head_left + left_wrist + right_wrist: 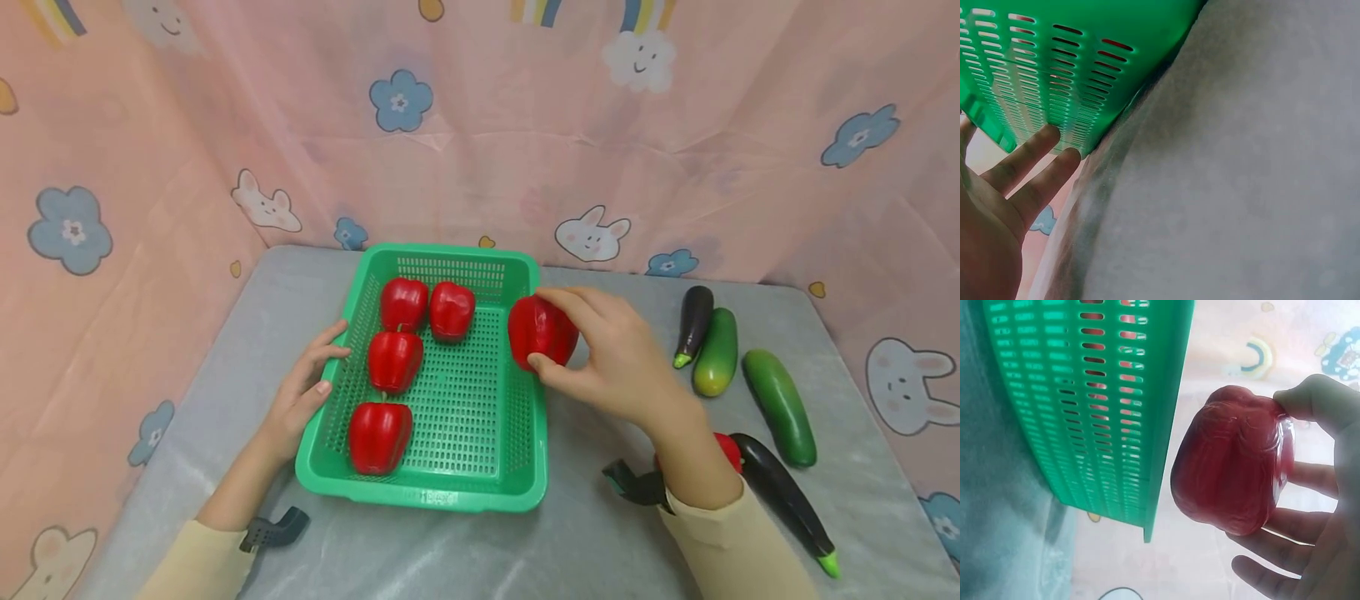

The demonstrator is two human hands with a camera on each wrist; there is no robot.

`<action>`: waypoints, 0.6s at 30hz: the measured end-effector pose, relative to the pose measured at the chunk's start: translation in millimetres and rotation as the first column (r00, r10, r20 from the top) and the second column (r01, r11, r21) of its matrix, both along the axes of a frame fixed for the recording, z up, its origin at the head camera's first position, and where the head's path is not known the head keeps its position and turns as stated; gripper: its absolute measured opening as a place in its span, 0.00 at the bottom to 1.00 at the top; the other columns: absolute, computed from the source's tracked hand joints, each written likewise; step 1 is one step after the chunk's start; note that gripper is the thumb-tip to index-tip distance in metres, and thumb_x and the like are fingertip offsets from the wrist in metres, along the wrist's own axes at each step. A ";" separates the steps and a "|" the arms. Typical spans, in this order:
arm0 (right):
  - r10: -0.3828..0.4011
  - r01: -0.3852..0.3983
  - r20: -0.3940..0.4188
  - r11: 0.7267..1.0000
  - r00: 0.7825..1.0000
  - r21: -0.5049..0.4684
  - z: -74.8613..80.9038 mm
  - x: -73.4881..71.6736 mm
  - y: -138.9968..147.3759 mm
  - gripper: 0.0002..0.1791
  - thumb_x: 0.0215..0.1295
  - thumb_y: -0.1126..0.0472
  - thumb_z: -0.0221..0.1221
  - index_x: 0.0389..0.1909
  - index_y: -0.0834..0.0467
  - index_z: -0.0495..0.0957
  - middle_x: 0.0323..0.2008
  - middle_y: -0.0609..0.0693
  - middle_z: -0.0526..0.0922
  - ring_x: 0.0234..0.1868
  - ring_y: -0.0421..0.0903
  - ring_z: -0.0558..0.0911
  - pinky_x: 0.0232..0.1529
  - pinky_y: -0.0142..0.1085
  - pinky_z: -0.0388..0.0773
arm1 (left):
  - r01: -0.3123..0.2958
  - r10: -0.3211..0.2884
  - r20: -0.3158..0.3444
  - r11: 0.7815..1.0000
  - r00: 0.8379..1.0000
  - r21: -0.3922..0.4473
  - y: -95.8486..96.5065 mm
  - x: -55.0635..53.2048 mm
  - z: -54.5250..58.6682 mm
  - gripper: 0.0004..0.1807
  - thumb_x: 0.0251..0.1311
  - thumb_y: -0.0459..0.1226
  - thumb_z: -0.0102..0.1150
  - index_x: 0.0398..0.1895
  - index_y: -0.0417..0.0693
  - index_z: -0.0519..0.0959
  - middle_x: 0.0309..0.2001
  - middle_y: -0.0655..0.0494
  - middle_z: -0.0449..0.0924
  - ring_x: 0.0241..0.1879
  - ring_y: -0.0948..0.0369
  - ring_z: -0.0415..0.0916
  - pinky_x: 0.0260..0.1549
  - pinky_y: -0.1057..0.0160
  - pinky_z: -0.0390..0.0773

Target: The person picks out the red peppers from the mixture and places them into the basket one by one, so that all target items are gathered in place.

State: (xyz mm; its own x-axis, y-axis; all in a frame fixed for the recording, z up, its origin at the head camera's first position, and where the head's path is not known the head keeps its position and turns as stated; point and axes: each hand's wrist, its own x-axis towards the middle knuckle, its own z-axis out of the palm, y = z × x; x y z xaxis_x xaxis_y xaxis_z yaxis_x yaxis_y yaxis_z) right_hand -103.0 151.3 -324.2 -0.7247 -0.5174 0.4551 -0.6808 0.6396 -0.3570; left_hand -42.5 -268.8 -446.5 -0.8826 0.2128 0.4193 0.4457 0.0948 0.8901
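My right hand (611, 354) holds a red bell pepper (542, 332) between thumb and fingers, over the right rim of the green basket (431, 498). In the right wrist view, that pepper (1229, 462) hangs level with the basket's upper edge, beside its slotted wall (1079, 406). Several more red bell peppers, one of them the nearest pepper (380, 437), lie along the left and back of the basket. My left hand (296, 408) rests at the basket's left side, its fingers extended. Seen from the left wrist, two fingertips (1050, 134) touch the slotted side.
To the right on the grey-covered table (600, 542) lie a short eggplant (694, 321), a cucumber (716, 354), another larger cucumber (780, 407) and a long eggplant (783, 496). A red vegetable (729, 452) is partly hidden behind my right forearm. Pink patterned cloth (480, 167) hangs around the table.
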 end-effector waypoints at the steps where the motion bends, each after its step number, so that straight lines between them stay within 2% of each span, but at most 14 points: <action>1: 0.004 -0.004 0.003 1.000 1.000 0.000 0.1 -0.2 -1.7 0.41 0.58 0.44 0.77 0.72 0.54 0.79 0.62 0.53 0.85 0.58 0.54 0.84 0.45 0.54 0.88 | -0.001 0.001 0.003 1.000 1.000 0.000 -0.4 0.2 -0.5 0.24 0.71 0.25 0.41 0.67 0.21 0.67 0.85 0.37 0.55 0.85 0.48 0.50 0.77 0.58 0.55; 6: 0.018 -0.018 0.023 1.000 1.000 0.002 0.1 -1.3 -9.7 0.42 0.58 0.43 0.76 0.72 0.54 0.79 0.62 0.53 0.85 0.58 0.54 0.84 0.45 0.53 0.88 | -0.007 0.007 0.017 1.000 1.000 0.003 -1.0 0.7 -1.3 0.24 0.71 0.26 0.41 0.67 0.22 0.68 0.85 0.38 0.55 0.85 0.48 0.49 0.78 0.58 0.55; 13: 0.038 -0.038 0.015 0.999 0.999 0.023 -0.2 -5.9 -17.5 0.42 0.60 0.43 0.75 0.73 0.55 0.78 0.63 0.53 0.85 0.59 0.55 0.84 0.49 0.56 0.87 | 0.003 -0.003 -0.010 1.000 1.000 0.009 -0.2 0.3 -0.8 0.24 0.70 0.24 0.41 0.67 0.20 0.67 0.84 0.36 0.55 0.85 0.47 0.50 0.77 0.58 0.55; 18: 0.053 -0.054 0.024 0.998 0.998 0.029 0.9 -7.4 -22.3 0.42 0.61 0.42 0.75 0.73 0.55 0.78 0.64 0.53 0.85 0.60 0.55 0.84 0.51 0.55 0.86 | 0.001 -0.001 -0.003 1.000 1.000 0.000 0.5 0.3 1.8 0.24 0.69 0.24 0.40 0.67 0.21 0.67 0.85 0.38 0.56 0.85 0.47 0.50 0.78 0.58 0.56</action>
State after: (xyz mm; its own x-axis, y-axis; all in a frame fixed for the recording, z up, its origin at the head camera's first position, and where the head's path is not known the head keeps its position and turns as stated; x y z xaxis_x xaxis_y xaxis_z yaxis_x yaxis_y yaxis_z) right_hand -110.5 129.0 -323.3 -0.7058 -0.5689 0.4220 -0.7061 0.6130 -0.3545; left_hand -42.2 -268.3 -444.7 -0.8810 0.2136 0.4222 0.4487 0.0944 0.8887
